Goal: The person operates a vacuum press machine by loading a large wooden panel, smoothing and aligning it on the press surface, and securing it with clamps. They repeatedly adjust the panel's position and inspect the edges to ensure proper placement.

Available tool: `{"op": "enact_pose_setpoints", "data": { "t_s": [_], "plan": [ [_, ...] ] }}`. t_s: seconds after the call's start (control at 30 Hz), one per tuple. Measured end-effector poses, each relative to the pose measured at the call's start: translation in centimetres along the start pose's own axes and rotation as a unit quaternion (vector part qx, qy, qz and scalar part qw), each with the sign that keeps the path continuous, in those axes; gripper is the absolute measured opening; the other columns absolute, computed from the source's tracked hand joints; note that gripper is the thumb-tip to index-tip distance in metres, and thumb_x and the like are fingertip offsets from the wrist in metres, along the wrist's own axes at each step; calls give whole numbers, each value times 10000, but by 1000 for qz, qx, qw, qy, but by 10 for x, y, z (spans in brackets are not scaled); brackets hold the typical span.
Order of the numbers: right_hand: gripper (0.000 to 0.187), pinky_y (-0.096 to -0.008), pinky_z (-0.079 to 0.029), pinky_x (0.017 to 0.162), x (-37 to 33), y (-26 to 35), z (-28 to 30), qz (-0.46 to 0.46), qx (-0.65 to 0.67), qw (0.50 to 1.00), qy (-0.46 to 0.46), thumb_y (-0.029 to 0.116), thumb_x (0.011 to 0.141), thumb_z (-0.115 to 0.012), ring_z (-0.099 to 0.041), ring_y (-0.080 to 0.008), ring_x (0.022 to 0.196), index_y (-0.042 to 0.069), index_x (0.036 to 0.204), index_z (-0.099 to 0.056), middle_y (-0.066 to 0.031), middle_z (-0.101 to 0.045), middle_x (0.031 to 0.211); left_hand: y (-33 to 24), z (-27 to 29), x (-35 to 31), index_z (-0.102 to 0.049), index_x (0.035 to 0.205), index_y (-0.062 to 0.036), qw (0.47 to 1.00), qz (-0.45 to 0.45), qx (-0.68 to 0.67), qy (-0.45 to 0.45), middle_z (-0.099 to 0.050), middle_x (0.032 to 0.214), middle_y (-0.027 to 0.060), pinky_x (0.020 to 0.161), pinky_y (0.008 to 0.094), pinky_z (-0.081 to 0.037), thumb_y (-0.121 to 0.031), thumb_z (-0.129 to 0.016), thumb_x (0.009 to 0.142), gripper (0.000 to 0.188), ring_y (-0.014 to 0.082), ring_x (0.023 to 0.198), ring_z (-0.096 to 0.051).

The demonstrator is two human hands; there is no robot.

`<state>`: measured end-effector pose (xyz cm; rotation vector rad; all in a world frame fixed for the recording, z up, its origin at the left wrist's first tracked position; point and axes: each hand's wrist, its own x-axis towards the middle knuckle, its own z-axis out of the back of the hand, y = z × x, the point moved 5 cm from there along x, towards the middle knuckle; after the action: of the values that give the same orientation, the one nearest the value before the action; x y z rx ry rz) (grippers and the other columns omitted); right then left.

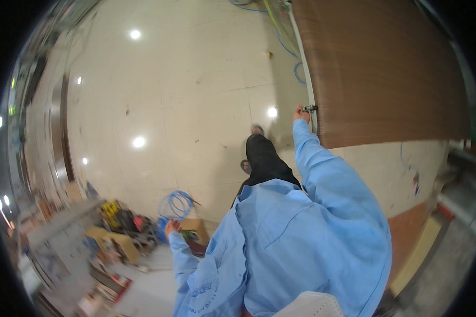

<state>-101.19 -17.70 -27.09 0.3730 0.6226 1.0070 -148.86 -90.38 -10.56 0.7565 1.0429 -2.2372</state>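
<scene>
My right hand (300,114) is closed on a small metal tool (310,108) with a dark end, whose exact kind is too small to tell. The tool lies across the pale edge of a large brown-topped table (386,79). Low on the left, away from my body, my left hand (173,226) hangs beside a coil of blue hose (177,205) and a cardboard box (194,230). Motion blurs its fingers, and nothing plainly shows in it. Both arms wear light blue sleeves.
A cluttered workbench (63,227) stands at lower left, with a yellow tool (110,212) and boxes around it. Yellow and blue hoses (299,73) run along the floor by the table's left side. Shiny beige tiles (195,105) cover the floor.
</scene>
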Motion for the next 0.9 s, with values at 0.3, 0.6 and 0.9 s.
{"op": "enact_pose_setpoints", "data": {
  "t_s": [0.3,0.6,0.9],
  "plan": [
    [428,-306,-429,403,-52,22,-33,-213,519,827,-40,285,944,-659,-599,-176,505,44,615,-525,-87,-605,580,-405,-205,81,-578,1318,-133,959,-128,218,127,-663,1251,108,837,421,-539,-388,-574,982,423,279,1118,-644],
    [235,-359,-524,517,-145,-3,-104,-477,294,820,117,206,958,-636,-661,-221,619,106,1166,-674,-108,-723,838,-528,-510,3,-648,1238,-120,812,-251,370,376,-724,1093,59,773,371,-547,-351,-638,957,364,187,984,-678],
    [944,-394,-463,1023,233,345,-141,-11,271,958,-96,132,734,-847,-567,-323,1198,-10,1487,-296,-189,-437,1469,-688,-708,45,-623,1269,-117,735,-245,457,438,-713,1118,59,773,351,-528,-316,-594,983,349,186,982,-676]
  ]
}}
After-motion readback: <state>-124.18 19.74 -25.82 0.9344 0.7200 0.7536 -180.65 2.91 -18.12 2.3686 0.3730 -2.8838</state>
